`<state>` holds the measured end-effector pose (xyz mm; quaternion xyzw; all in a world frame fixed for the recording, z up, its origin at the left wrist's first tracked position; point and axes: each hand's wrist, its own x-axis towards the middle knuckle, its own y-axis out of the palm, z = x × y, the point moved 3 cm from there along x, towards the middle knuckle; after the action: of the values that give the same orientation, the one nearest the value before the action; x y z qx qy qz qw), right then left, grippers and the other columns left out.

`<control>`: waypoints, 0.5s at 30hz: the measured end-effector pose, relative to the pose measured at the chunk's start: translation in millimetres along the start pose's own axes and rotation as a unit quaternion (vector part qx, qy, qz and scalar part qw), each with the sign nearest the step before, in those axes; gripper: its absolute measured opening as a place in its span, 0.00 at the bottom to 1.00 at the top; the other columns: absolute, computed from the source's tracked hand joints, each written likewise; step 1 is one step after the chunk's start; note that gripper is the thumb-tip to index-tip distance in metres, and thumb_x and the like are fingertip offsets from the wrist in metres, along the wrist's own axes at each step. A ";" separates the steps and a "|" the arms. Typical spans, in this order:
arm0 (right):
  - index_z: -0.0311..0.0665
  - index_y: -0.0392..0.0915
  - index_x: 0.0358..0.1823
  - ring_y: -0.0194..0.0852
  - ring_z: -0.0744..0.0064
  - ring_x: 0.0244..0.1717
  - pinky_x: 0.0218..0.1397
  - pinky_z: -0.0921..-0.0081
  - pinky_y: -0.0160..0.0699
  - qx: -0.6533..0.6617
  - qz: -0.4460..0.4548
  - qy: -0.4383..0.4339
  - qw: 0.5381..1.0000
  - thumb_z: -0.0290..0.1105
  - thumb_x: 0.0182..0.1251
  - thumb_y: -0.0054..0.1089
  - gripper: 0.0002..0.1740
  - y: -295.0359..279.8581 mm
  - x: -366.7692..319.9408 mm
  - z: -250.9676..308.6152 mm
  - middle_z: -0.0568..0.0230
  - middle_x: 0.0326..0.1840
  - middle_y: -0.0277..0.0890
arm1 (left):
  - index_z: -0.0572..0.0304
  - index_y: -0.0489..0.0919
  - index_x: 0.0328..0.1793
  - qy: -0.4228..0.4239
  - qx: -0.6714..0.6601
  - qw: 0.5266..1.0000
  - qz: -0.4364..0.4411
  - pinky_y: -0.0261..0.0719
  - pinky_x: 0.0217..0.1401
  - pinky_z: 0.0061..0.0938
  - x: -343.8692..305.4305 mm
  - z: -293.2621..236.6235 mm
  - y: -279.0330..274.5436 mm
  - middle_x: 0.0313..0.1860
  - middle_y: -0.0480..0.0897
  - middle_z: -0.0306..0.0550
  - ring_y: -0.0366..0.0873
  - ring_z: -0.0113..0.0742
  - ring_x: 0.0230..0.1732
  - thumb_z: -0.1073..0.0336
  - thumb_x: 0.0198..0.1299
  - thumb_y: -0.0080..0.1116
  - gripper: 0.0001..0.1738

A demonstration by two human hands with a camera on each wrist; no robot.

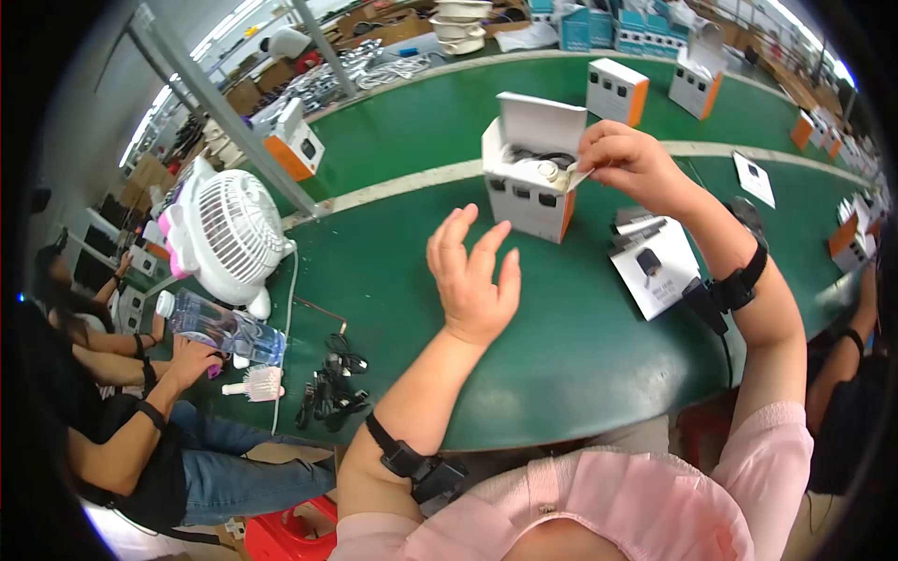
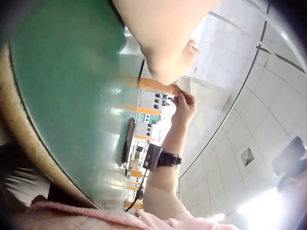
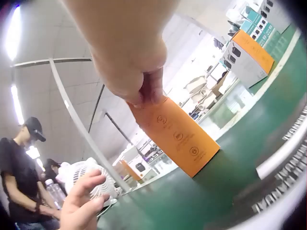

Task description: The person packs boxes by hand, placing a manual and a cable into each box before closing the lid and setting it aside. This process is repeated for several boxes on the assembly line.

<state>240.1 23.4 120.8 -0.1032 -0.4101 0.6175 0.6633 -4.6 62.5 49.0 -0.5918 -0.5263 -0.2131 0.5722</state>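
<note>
An upright white and orange box (image 1: 528,208) stands on the green table with its lid up; black cable and a round pale item show inside. My right hand (image 1: 638,166) pinches a small side flap at the box's right edge. In the right wrist view, the fingers of the right hand (image 3: 139,72) meet the top of the orange side (image 3: 180,139). My left hand (image 1: 475,285) hovers in front of the box, fingers spread and slightly bent, touching nothing. The left wrist view shows the right hand (image 2: 184,106) at the box's orange edge.
Printed manuals (image 1: 655,271) lie right of the box. Bundled black cables (image 1: 332,383), a bottle (image 1: 224,327), a brush (image 1: 257,384) and a white fan (image 1: 234,234) are at the left. More boxes (image 1: 615,92) stand behind. Other people sit on both sides.
</note>
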 end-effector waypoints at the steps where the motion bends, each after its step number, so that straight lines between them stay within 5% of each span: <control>1: 0.39 0.81 0.48 0.77 0.72 0.43 0.45 0.76 0.76 0.091 -0.010 0.017 0.996 0.18 0.59 0.59 0.16 -2.3 -15.0 4.6 0.62 0.54 0.73 | 0.59 0.81 0.49 0.020 -0.009 1.000 -0.015 0.63 0.66 0.45 0.2 -4.9 -2.3 0.62 0.70 0.56 0.66 0.55 0.63 0.71 0.48 0.64 0.19; 2: 0.44 0.74 0.61 0.76 0.74 0.48 0.47 0.77 0.77 0.120 -0.009 0.001 0.993 0.18 0.60 0.58 0.26 -10.3 -32.7 3.2 0.64 0.63 0.67 | 0.59 0.81 0.49 0.038 -0.014 0.999 -0.028 0.64 0.65 0.43 -0.8 -8.4 -2.9 0.61 0.71 0.54 0.67 0.54 0.62 0.72 0.47 0.64 0.18; 5: 0.45 0.67 0.68 0.76 0.69 0.52 0.52 0.73 0.76 0.141 -0.116 0.096 0.978 0.22 0.58 0.63 0.33 -16.7 -83.9 6.0 0.60 0.65 0.67 | 0.54 0.82 0.49 0.056 -0.027 0.997 -0.038 0.62 0.64 0.48 -5.2 -11.6 -0.8 0.60 0.71 0.51 0.67 0.52 0.61 0.68 0.46 0.64 0.19; 7: 0.39 0.60 0.71 0.76 0.58 0.54 0.54 0.64 0.76 -0.101 -0.054 0.104 0.988 0.34 0.55 0.70 0.42 -5.8 -112.5 12.0 0.51 0.68 0.64 | 0.53 0.82 0.48 0.058 -0.030 0.997 -0.049 0.62 0.64 0.48 -5.6 -17.4 -0.8 0.59 0.72 0.50 0.68 0.51 0.61 0.68 0.46 0.65 0.19; 9: 0.32 0.58 0.70 0.70 0.49 0.62 0.62 0.57 0.69 -0.251 0.106 0.241 0.931 0.48 0.51 0.72 0.49 18.7 -134.7 15.0 0.41 0.68 0.62 | 0.52 0.82 0.47 0.089 -0.042 0.995 -0.034 0.61 0.64 0.49 -6.2 -25.3 -2.1 0.58 0.72 0.50 0.68 0.49 0.61 0.68 0.45 0.65 0.19; 11: 0.29 0.57 0.70 0.61 0.47 0.68 0.68 0.54 0.61 -0.421 0.084 0.180 0.885 0.55 0.52 0.68 0.52 42.1 -149.2 25.1 0.37 0.65 0.63 | 0.50 0.83 0.45 0.116 -0.047 0.992 -0.027 0.61 0.65 0.48 -8.8 -33.8 -1.3 0.57 0.74 0.48 0.68 0.47 0.61 0.68 0.45 0.64 0.17; 12: 0.30 0.62 0.67 0.55 0.48 0.72 0.72 0.53 0.54 -0.374 0.085 0.207 0.900 0.52 0.58 0.64 0.43 44.4 -150.9 27.4 0.39 0.66 0.64 | 0.52 0.83 0.44 0.130 -0.047 0.990 -0.021 0.63 0.63 0.48 -9.7 -38.0 -2.2 0.57 0.73 0.49 0.69 0.50 0.60 0.70 0.43 0.65 0.17; 15: 0.30 0.65 0.64 0.57 0.49 0.71 0.70 0.52 0.56 -0.426 0.104 0.141 0.888 0.47 0.64 0.58 0.34 51.9 -160.3 30.0 0.42 0.67 0.64 | 0.55 0.83 0.41 0.149 -0.057 0.987 -0.013 0.67 0.61 0.46 -10.8 -44.0 -4.0 0.56 0.74 0.51 0.70 0.51 0.58 0.72 0.41 0.66 0.17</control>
<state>197.7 -121.3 39.9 -0.5036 -0.5228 0.4282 0.5383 3.5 17.9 52.7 -0.5784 -0.4298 -0.3356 0.6067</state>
